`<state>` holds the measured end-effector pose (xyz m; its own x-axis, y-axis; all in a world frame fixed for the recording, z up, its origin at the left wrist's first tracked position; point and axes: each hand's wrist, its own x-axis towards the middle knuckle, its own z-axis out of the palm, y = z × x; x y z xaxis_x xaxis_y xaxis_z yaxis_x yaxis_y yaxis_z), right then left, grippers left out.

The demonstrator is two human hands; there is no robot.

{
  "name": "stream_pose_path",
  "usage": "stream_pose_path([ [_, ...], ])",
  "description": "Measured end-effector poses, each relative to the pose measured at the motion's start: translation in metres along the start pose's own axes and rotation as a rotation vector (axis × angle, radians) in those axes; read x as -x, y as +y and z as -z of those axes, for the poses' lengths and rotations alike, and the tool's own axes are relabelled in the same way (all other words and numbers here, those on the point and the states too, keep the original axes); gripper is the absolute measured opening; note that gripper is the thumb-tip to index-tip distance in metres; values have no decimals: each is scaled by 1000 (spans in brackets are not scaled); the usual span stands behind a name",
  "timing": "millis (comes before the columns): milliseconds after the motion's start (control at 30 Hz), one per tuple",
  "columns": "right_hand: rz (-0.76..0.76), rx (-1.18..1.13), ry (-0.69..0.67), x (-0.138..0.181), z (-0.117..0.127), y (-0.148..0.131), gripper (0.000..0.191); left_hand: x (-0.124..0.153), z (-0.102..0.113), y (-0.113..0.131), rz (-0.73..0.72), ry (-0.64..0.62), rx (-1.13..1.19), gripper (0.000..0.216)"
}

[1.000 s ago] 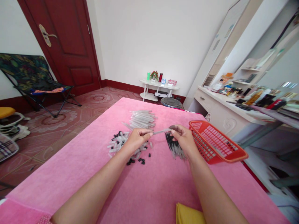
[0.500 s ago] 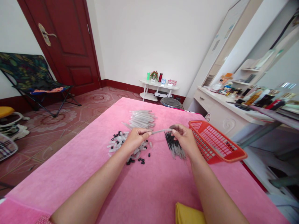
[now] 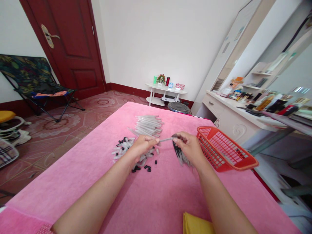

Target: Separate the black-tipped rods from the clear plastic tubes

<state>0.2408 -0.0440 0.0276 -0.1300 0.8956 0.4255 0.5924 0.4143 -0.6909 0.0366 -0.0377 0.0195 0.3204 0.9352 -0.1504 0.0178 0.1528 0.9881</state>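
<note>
A thin, translucent grey pen barrel [image 3: 166,139] spans the gap between my hands above the pink cloth. My left hand [image 3: 145,145] pinches one end with thumb and fingertips. At the other end, my right hand [image 3: 187,145] has its fingers closed on the barrel. Under my left hand lies a loose pile of clear and black pen caps [image 3: 124,148], partly covered by it. Dark-tipped pen refills [image 3: 179,155] lie in a bunch beneath my right hand, which hides some. Beyond my left hand is a stack of pale, clear pen barrels [image 3: 148,125].
An orange-red plastic basket [image 3: 225,146] stands right of my right hand. Several small black plugs [image 3: 147,168] lie near the pile's front. A folded yellow cloth [image 3: 198,224] is at the near edge of the pink-covered table [image 3: 156,201]. A cluttered dresser [image 3: 226,105] stands at right.
My right hand has shifted left towards my left hand, and less of the barrel shows between them. My left hand has barely moved.
</note>
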Motion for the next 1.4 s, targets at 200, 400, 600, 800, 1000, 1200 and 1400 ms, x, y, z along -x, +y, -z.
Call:
stream_pose_path([
  [200,34,53,-32,2,0,-10,17,-2,2,-4,-58,-7,-23,36],
  [400,-50,45,-98,2,-2,-6,17,-2,2,-5,-300,63,-204,22],
  [600,-72,129,-231,3,2,-11,20,3,3,2,-465,68,-419,15],
  [800,75,389,-311,8,4,-35,14,1,-8,-5,-529,-15,-602,19],
  [1000,-62,454,-94,3,62,-18,20,-9,3,-2,-505,188,-334,36],
  [1200,-495,823,358,12,130,21,35,-18,19,-4,-352,286,-138,29],
  [1400,-766,918,235,20,140,40,38,-22,23,-12,-360,288,-164,30],
])
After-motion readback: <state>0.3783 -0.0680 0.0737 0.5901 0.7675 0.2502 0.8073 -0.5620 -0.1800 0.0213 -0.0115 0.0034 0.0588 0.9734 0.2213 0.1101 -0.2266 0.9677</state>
